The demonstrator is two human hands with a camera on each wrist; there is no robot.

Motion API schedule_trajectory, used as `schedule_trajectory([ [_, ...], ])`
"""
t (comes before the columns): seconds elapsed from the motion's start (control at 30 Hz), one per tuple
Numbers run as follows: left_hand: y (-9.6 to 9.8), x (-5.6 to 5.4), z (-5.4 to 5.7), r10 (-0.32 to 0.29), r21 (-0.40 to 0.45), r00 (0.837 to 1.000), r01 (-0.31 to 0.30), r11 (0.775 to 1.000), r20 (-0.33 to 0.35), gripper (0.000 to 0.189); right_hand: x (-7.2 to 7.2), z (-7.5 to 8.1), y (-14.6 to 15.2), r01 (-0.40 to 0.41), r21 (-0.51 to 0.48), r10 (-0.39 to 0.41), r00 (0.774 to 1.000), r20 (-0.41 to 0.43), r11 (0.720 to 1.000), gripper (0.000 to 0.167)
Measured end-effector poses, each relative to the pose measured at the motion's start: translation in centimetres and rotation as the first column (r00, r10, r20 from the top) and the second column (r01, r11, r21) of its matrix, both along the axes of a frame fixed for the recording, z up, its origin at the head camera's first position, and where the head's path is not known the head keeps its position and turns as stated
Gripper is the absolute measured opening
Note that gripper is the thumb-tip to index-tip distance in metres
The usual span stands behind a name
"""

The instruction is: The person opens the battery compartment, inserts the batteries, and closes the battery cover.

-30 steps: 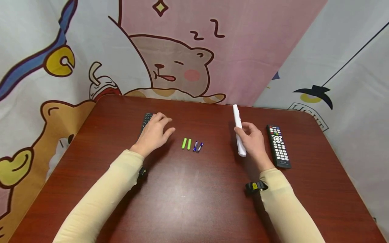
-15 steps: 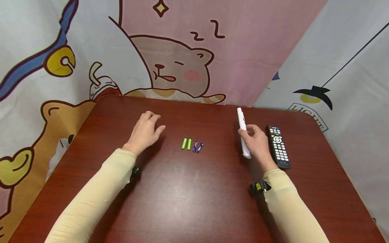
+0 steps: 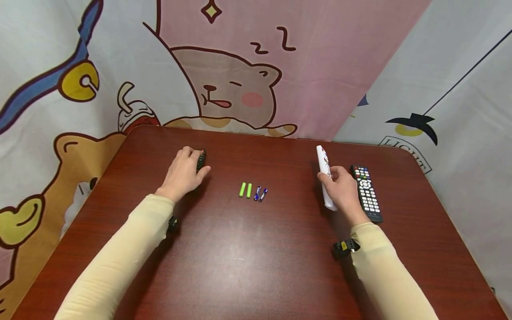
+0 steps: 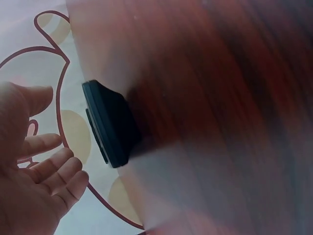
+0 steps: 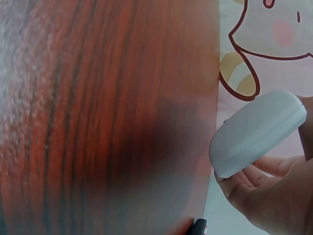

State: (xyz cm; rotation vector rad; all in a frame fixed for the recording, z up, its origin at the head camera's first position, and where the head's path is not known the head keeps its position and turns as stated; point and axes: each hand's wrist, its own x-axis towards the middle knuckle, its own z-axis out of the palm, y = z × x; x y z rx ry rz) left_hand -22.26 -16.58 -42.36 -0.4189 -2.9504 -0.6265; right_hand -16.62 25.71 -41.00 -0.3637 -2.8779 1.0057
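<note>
A white remote (image 3: 323, 163) is held by the right grip (image 3: 342, 189) at two o'clock over the counter (image 3: 240, 258), a black remote (image 3: 201, 161) flanked by the loose-fingered left grip (image 3: 182, 172) at ten, "LIGHT" (image 3: 405, 147) printed on the backdrop (image 3: 316, 80).

R hand (image 3: 344, 187) grips wht remote (image 3: 324, 163) nr blk remote (image 3: 368, 194).

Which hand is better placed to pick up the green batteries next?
Probably the left hand: it is nearer the green batteries and, by its wrist view, seems not to grip the black remote control beside it. The right hand holds the white remote control.
</note>
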Motion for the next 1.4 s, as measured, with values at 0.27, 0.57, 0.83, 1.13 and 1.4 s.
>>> schedule_trajectory([
  [0.27, -0.6, -0.2, 0.0, 0.027, -0.012, 0.999, -0.027, 1.000, 0.017, 0.058, -0.2, -0.2, 0.5, 0.031, 0.043, -0.034, 0.998, 0.059, 0.999, 0.062],
  [0.57, -0.9, -0.4, -0.1, 0.049, -0.043, 0.997, -0.047, 0.998, 0.053, 0.062, -0.4, -0.6, 1.0, 0.065, 0.065, -0.071, 0.993, 0.094, 0.996, 0.069],
  [0.83, -0.9, -0.5, -0.1, 0.073, -0.068, 0.994, -0.067, 0.995, 0.084, 0.067, -0.5, -0.9, 1.3, 0.086, 0.109, -0.098, 0.989, 0.115, 0.990, 0.074],
  [1.13, -1.0, -0.8, -0.2, 0.089, -0.086, 0.988, -0.079, 0.993, 0.126, 0.072, -0.5, -1.0, 1.3, 0.079, 0.168, -0.102, 0.985, 0.136, 0.983, 0.074],
  [1.4, -1.1, -0.8, -0.3, 0.099, -0.114, 0.981, -0.081, 0.990, 0.165, 0.074, -0.4, -1.5, 1.6, 0.080, 0.206, -0.117, 0.978, 0.172, 0.975, 0.073],
])
